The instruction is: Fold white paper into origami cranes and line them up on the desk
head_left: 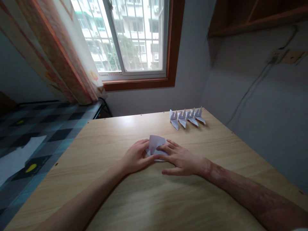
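A partly folded sheet of white paper (157, 143) lies on the wooden table (120, 199), a little beyond its middle. My left hand (136, 157) rests at the paper's left edge with fingers curled against it. My right hand (179, 158) lies flat over the paper's right side, fingers stretched out and pressing it down. Part of the sheet is hidden under both hands. Several finished white paper cranes (186, 117) stand in a row near the table's far right corner, apart from my hands.
A bed with a dark checked cover (36, 141) runs along the table's left side. A patterned curtain (55, 54) hangs by the barred window (130, 35). Grey walls close off the far and right sides, with a wooden shelf (255, 16) above.
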Motion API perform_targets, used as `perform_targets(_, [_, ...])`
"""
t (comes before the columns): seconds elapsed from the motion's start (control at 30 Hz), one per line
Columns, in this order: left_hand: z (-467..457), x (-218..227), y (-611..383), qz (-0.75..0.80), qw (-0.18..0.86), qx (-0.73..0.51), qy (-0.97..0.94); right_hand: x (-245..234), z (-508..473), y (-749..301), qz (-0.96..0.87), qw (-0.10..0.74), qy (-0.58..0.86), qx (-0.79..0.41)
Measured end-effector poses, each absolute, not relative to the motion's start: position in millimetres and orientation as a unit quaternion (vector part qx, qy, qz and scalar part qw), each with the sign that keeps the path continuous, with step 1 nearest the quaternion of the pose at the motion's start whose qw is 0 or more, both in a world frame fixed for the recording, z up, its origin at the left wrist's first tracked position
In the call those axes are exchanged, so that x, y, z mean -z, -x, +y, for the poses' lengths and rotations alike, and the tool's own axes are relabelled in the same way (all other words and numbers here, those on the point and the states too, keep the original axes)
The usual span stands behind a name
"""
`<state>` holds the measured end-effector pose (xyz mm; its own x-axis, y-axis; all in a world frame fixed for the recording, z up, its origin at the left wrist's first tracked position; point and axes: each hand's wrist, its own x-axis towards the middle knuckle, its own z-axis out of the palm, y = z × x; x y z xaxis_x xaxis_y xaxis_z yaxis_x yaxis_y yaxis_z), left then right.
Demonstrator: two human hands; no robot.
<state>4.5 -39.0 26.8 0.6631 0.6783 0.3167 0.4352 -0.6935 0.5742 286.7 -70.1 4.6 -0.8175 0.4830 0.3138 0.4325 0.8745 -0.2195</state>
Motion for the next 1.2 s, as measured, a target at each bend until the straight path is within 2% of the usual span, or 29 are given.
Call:
perform_targets(0.37, [-50, -11, -19, 0.448, 0.329, -0.371, -0.744, -10, -74, -285, -0.946, 0.196, 0.242, -0.089])
perform_targets(0.57, [-47, -5, -16, 0.509, 0.335, -0.394, -0.688, -9, -73, -281, -0.948, 0.204, 0.228, -0.085])
perform_targets(0.9, [-33, -9, -5, 0.458, 0.393, -0.397, -0.691, 5, -64, -277, -0.898, 0.313, 0.278, -0.137])
perform_targets(1.2, [-30, -8, 3, 0.374, 0.408, -0.355, -0.754, 6, -59, -279, -0.876, 0.341, 0.315, -0.135])
